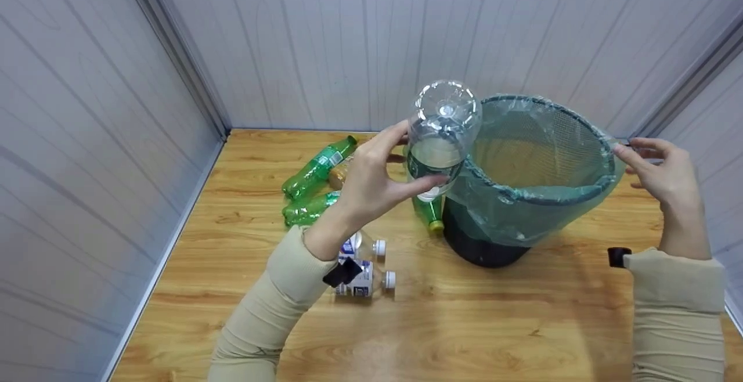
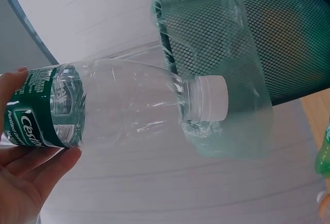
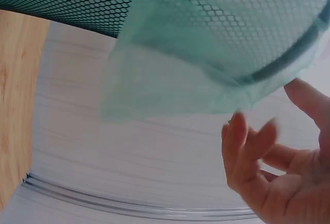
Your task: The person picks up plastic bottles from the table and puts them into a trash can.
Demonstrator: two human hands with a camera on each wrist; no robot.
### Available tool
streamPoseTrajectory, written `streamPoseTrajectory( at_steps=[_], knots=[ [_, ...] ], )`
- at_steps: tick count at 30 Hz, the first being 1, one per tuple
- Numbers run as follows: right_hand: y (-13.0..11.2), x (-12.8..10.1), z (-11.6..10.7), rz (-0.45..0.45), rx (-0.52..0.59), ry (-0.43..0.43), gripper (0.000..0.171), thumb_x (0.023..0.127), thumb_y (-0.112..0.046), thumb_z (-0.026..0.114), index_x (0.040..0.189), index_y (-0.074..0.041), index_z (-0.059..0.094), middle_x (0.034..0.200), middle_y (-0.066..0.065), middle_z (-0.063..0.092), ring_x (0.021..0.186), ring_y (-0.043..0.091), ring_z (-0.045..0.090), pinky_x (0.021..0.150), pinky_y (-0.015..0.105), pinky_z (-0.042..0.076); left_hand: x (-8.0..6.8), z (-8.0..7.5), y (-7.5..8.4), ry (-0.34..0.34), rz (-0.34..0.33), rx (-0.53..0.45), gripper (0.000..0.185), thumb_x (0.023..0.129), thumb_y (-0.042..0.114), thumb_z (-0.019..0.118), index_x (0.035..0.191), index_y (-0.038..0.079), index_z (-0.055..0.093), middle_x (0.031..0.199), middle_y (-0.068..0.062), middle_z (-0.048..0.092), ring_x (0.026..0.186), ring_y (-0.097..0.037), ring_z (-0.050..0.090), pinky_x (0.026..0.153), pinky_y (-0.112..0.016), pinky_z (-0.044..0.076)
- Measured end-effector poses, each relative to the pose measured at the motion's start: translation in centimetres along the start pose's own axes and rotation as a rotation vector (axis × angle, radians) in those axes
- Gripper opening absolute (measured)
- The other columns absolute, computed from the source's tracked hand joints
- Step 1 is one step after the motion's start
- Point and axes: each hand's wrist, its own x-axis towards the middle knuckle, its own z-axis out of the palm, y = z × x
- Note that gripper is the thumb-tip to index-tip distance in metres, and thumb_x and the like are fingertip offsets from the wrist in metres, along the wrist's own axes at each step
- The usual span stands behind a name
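My left hand point(image 1: 371, 176) grips a large clear plastic bottle point(image 1: 446, 118) with a green label, thumb on one side and fingers on the other. The bottle is held cap down at the left rim of a mesh trash bin point(image 1: 487, 251). In the left wrist view its white cap point(image 2: 212, 98) overlaps the loose edge of the bin's green bag point(image 2: 237, 136). At the bin's right rim is my right hand point(image 1: 667, 173), its thumb at the bag-covered edge. In the right wrist view its fingers point(image 3: 242, 152) are loosely bent, apart from the thumb.
A green bottle point(image 1: 428, 212) lies against the bin's left side. Further left are two more green bottles point(image 1: 316, 170) and an orange-brown bottle point(image 1: 339, 174). Two clear bottles point(image 1: 361, 280) with white caps lie nearer. Pale panel walls point(image 1: 325, 39) enclose the wooden surface point(image 1: 464, 330).
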Motion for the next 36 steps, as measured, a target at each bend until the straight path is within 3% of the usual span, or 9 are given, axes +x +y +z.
streamPoseTrajectory(
  at_steps=[6,11,20,26,36],
  knots=[
    [0.0,0.8,0.7,-0.034,0.034,0.055,0.055,0.084,-0.043,0.052,0.12,-0.001,0.05,0.093,-0.013,0.046,0.078,-0.001,0.045,0.06,0.01,0.045,0.4,0.4,0.1,0.015,-0.004,-0.016,0.066,0.069,0.028,0.076,0.121,-0.002,0.048,0.112,-0.01,0.057,0.096,-0.013,0.055,0.067,-0.019,0.049],
    [0.2,1.3,1.4,-0.006,-0.02,0.085,0.056,0.086,-0.042,0.049,0.123,0.001,0.048,0.093,-0.011,0.046,0.077,0.0,0.042,0.06,0.01,0.04,1.1,0.8,0.0,0.026,0.004,-0.046,0.066,0.069,0.027,0.076,0.121,-0.003,0.048,0.112,-0.011,0.057,0.095,-0.014,0.056,0.069,-0.019,0.049],
    [-0.2,1.7,1.9,0.021,0.001,0.125,0.052,0.084,-0.035,0.057,0.119,0.004,0.053,0.073,-0.028,0.046,0.07,-0.009,0.046,0.059,0.008,0.041,3.0,1.6,0.3,0.027,-0.006,-0.043,0.066,0.071,0.03,0.074,0.122,-0.002,0.047,0.112,-0.009,0.056,0.096,-0.01,0.054,0.072,-0.019,0.048],
    [-0.7,1.8,2.1,0.053,-0.045,0.133,0.047,0.085,-0.033,0.056,0.119,-0.001,0.055,0.083,-0.017,0.05,0.07,-0.009,0.045,0.06,0.008,0.041,4.2,1.7,1.0,0.028,-0.004,-0.089,0.063,0.071,0.027,0.074,0.121,-0.002,0.048,0.111,-0.009,0.056,0.096,-0.011,0.055,0.072,-0.022,0.049],
    [-1.2,1.7,2.5,0.083,-0.064,0.146,0.041,0.088,-0.026,0.053,0.12,-0.001,0.054,0.101,0.003,0.053,0.071,-0.006,0.044,0.061,0.009,0.041,5.8,2.0,2.0,0.036,0.029,-0.117,0.064,0.07,0.025,0.075,0.12,-0.004,0.047,0.11,-0.01,0.056,0.095,-0.011,0.055,0.072,-0.018,0.048]
  ],
)
